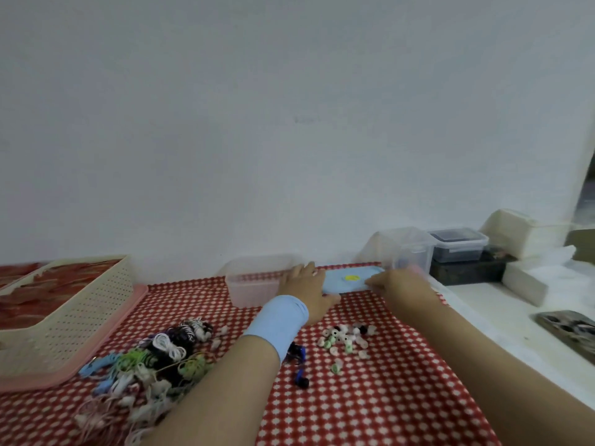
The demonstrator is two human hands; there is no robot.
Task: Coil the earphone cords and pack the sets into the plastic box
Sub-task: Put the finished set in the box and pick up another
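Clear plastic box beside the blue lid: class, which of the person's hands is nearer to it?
Left. The left hand lies right beside the right end of the clear plastic box, at the left edge of the blue lid. The right hand is farther, at the lid's other end.

A cream perforated basket sits in a pink tray at the checked-cloth surface's left edge.

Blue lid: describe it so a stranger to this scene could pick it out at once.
Follow the red checked tablecloth to its far edge by the wall. Right of the clear plastic box lies the blue lid, the only flat pale-blue piece, marked with a round yellow sticker.
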